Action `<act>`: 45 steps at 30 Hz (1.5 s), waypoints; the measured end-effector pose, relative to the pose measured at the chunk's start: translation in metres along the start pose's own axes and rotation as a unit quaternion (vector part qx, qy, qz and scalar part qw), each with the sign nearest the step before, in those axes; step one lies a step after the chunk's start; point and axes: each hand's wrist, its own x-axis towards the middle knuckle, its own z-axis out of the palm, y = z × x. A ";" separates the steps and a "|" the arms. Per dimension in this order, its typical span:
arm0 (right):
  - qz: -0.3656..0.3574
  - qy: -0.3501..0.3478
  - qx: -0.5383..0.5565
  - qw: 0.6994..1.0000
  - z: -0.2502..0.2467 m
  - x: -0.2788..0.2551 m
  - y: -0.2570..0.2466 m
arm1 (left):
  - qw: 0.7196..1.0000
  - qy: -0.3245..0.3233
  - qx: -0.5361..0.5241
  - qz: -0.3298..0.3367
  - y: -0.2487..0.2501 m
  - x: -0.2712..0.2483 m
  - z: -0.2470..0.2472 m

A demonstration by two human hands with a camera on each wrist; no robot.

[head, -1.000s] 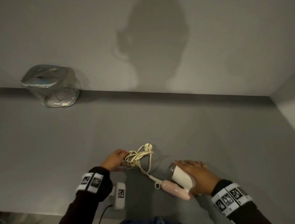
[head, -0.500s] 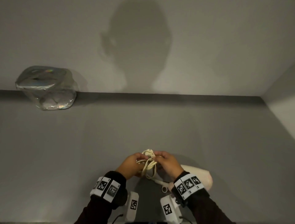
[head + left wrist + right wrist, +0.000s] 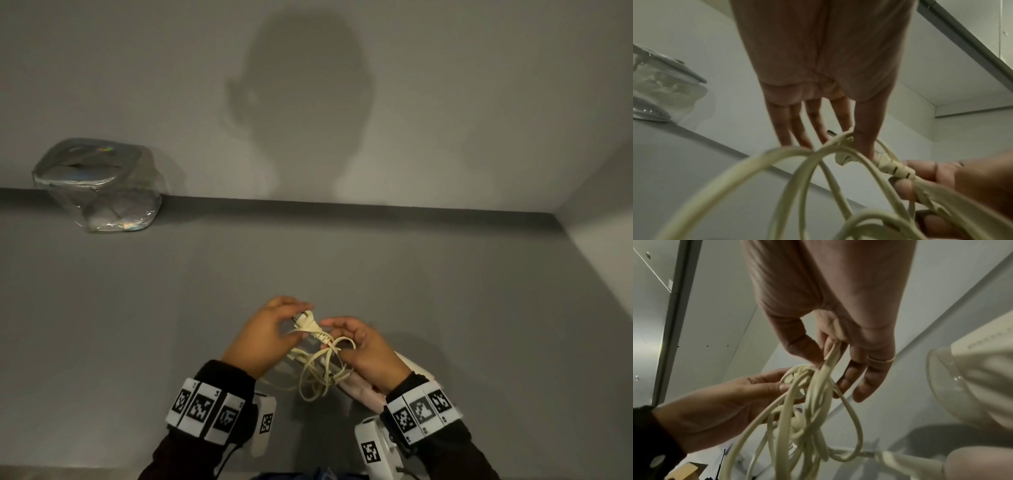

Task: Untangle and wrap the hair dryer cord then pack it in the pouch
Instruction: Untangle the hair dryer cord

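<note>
A cream cord (image 3: 315,377) hangs in tangled loops between my two hands, above the grey table near its front edge. My left hand (image 3: 303,322) pinches the cord's plug (image 3: 306,320) between thumb and fingers; the left wrist view shows the plug (image 3: 840,138) at the fingertips. My right hand (image 3: 337,339) pinches the cord just behind the plug, with cord (image 3: 832,352) between thumb and forefinger. The hair dryer (image 3: 411,366) lies on the table, mostly hidden under my right wrist; its white body (image 3: 972,378) shows in the right wrist view. A clear pouch (image 3: 99,192) stands at the back left.
The grey table (image 3: 411,291) ends at a back wall (image 3: 445,102), and a side wall (image 3: 603,212) closes the right. The pouch leans against the back wall. Tagged wrist bands and cameras sit on both forearms.
My right hand left the hair dryer and came over to the cord. Both hands lifted the bundle, and the plug now sticks out from it in my left fingers.
</note>
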 end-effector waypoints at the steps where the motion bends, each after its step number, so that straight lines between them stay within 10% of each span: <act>1: -0.006 0.005 -0.001 1.000 0.001 -0.001 -0.001 | 1.000 -0.008 -0.022 0.000 0.001 0.002 0.003; 11: -0.077 0.109 -0.317 0.939 -0.006 0.003 0.012 | 0.969 0.072 -0.203 -0.125 -0.002 0.003 0.014; 17: -0.072 0.165 -0.201 0.963 -0.014 0.001 0.008 | 0.899 0.122 -0.338 -0.250 -0.022 0.006 0.016; 22: 0.005 0.138 0.149 0.979 -0.019 -0.006 -0.005 | 0.964 0.166 -0.175 -0.113 -0.011 0.000 0.014; 29: 0.003 0.098 0.185 0.978 -0.015 0.000 -0.004 | 0.993 -0.085 0.036 0.067 0.009 -0.002 0.045; 45: -0.029 0.003 0.132 0.991 -0.012 0.002 -0.010 | 0.989 -0.031 -0.138 0.029 0.006 0.010 0.029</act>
